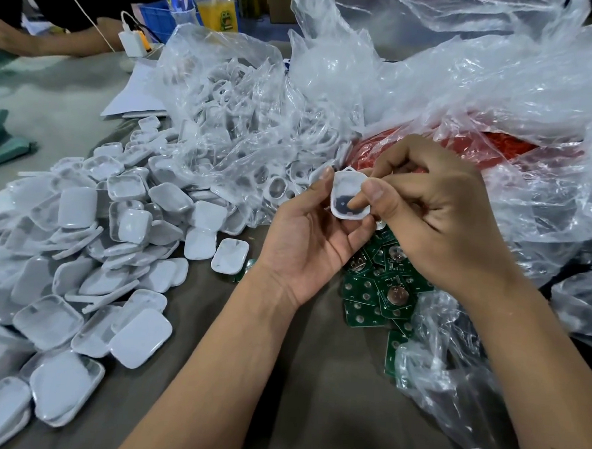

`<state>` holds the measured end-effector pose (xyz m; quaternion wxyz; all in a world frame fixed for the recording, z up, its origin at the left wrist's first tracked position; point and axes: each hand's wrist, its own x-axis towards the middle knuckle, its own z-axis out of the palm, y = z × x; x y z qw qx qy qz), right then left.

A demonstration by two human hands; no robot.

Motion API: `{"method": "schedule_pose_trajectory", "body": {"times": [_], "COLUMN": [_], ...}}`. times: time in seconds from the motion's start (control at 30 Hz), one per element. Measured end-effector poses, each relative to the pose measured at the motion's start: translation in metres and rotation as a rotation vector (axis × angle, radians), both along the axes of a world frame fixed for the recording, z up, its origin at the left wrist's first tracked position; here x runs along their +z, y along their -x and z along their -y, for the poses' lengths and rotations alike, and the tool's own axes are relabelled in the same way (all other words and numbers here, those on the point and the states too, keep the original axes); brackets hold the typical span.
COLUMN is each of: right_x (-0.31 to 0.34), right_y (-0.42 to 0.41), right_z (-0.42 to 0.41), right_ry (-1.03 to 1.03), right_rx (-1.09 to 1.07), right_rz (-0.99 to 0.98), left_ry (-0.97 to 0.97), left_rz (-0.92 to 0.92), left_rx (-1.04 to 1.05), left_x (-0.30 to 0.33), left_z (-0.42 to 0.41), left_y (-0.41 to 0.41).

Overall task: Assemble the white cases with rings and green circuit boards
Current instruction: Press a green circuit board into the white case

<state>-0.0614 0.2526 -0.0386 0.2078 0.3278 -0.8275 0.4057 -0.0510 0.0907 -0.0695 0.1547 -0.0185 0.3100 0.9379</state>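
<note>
**Case held in both hands above the circuit board pile**

The left hand (307, 238) holds one white case (349, 196) with its open side up, thumb on the left edge and fingers curled beneath it. The right hand (436, 211) has its fingers curled; the index finger and thumb reach into the case, touching a dark part inside. Whether they pinch that part cannot be told. The case sits above the grey table (313, 397), over a pile of green circuit boards (383, 290) lying partly under a clear plastic bag (451, 370). A heap of white cases (108, 248) lies to the left. A clear bag of white rings (245, 118) is behind it. A bag with red contents (490, 148) lies behind the hands.
</note>
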Motion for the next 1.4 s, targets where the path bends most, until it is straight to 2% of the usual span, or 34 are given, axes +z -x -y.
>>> {"method": "schedule_pose_trajectory", "body": {"times": [0.83, 1.03, 1.23, 1.3, 1.4], "right_x": [0.002, 0.004, 0.002, -0.002, -0.009], "right_y": [0.000, -0.001, 0.003, 0.006, 0.004], "right_z": [0.001, 0.001, 0.000, 0.000, 0.005], "right_ry": [-0.001, 0.178, 0.333, 0.252, -0.061], "right_rx": [0.020, 0.040, -0.120, -0.159, -0.162], "right_rz": [-0.022, 0.053, 0.110, 0.159, 0.150], "left_ry": [-0.058, -0.066, -0.127, -0.207, -0.363], "left_rz": [0.009, 0.050, 0.043, 0.020, 0.007], "left_rx": [0.012, 0.022, 0.111, 0.204, 0.307], "left_x": [0.003, 0.005, 0.010, 0.012, 0.014], "left_z": [0.000, 0.001, 0.010, 0.021, 0.036], "left_y": [0.000, -0.001, 0.001, 0.004, 0.009]}}
